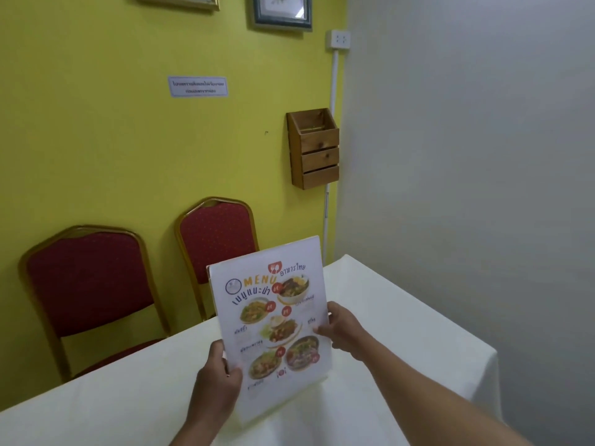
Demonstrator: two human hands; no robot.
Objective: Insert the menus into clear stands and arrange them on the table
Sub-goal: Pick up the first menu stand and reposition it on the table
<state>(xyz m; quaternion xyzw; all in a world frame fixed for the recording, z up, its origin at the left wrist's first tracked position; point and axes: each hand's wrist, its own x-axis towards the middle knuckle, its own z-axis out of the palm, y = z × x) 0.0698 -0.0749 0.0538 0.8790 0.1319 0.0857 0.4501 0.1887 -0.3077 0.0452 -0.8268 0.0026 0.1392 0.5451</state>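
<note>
A printed menu (273,320) with food photos and an orange "MENU" heading sits inside a clear stand (314,392), tilted back above the white tablecloth (402,349). My left hand (217,381) grips the stand's lower left edge, thumb on the front. On the right edge, about halfway up, my right hand (343,328) pinches the stand. The stand's clear base is near the cloth; whether it touches is hard to tell.
Two red padded chairs with gold frames (87,284) (215,236) stand against the yellow wall behind the table. A wooden wall box (317,152) hangs near the corner. The table's far corner (346,257) and right edge drop off by the grey wall.
</note>
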